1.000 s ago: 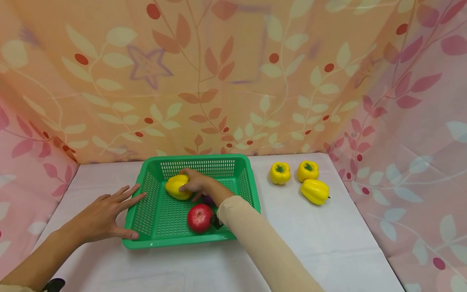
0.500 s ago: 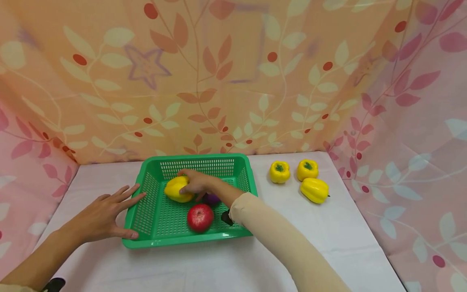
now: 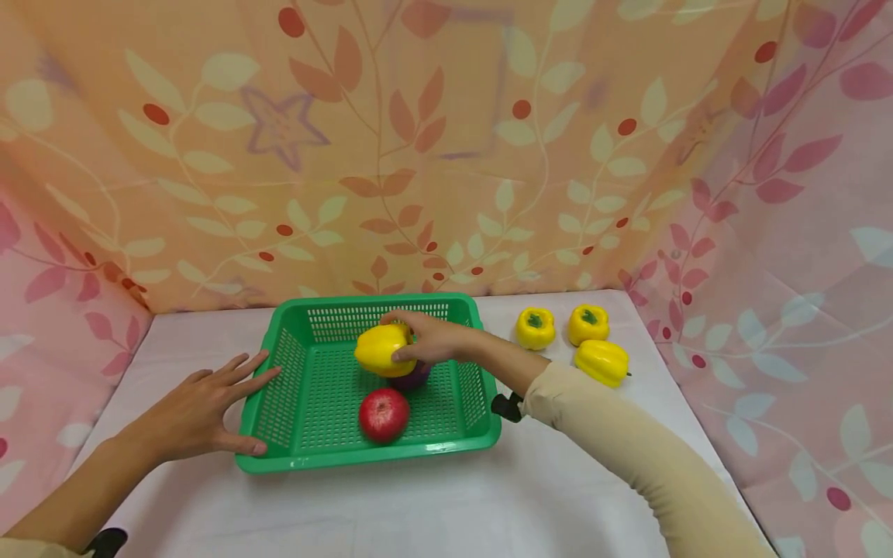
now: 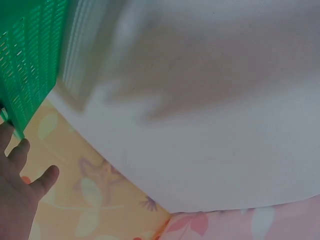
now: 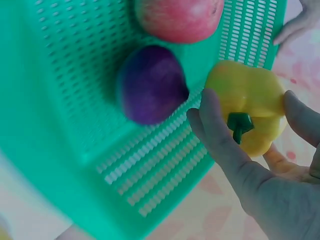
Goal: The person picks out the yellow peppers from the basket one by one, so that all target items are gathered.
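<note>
My right hand [image 3: 436, 339] grips a yellow bell pepper [image 3: 382, 350] above the floor of the green basket [image 3: 367, 463]. In the right wrist view the pepper's green stem faces the palm, with fingers and thumb around its sides. Partly behind the pepper, a purple onion [image 5: 152, 85] lies in the basket; its kind shows as a round purple body with a pointed tip. Nearer the front sits a red pomegranate-like fruit [image 3: 384, 416]. My left hand [image 3: 191, 415] rests on the basket's left rim with its fingers spread and straight.
Right of the basket on the white-covered table [image 3: 572, 449] stand two yellow bell peppers, one [image 3: 535, 329] nearer the basket and another [image 3: 588, 325] beyond it. A third yellow bell pepper [image 3: 603, 363] lies on its side. Patterned cloth [image 3: 446, 155] hangs behind and at both sides.
My right hand has lifted the yellow bell pepper from the basket's floor and carried it to the right, over the purple onion. The left hand stays on the rim.
</note>
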The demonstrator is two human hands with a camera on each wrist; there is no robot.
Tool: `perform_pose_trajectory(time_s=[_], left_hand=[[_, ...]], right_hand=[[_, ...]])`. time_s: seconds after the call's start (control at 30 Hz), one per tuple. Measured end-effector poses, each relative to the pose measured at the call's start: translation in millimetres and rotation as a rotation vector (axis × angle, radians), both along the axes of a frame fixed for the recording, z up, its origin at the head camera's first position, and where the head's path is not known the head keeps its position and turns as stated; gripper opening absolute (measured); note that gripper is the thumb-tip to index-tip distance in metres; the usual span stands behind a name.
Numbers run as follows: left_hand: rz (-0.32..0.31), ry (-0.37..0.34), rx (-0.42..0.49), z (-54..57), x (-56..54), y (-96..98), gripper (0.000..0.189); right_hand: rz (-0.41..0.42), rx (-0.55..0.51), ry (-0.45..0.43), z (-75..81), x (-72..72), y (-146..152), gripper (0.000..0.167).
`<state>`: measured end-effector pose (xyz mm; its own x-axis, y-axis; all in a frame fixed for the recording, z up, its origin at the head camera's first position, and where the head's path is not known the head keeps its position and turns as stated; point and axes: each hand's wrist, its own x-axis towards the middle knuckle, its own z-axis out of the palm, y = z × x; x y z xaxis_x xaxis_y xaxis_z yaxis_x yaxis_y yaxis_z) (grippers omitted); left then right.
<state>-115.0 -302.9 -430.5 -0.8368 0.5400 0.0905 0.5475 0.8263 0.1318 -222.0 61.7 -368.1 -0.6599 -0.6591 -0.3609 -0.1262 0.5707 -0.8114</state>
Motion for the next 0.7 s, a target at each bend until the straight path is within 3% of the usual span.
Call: perform_pose_trajectory(time_s=[0.37, 0.7], left_hand=[[0.003, -0.005, 0.000, -1.1, -0.4, -0.5, 0.105], [-0.013, 0.024, 0.000, -1.2, -0.7, -0.6, 0.105]], right_hand=[[-0.134, -0.057, -0.019, 14.7, 0.9, 83.7, 0.062], [-0.210, -0.009, 0.036, 18.8, 6.5, 139.7, 0.064]])
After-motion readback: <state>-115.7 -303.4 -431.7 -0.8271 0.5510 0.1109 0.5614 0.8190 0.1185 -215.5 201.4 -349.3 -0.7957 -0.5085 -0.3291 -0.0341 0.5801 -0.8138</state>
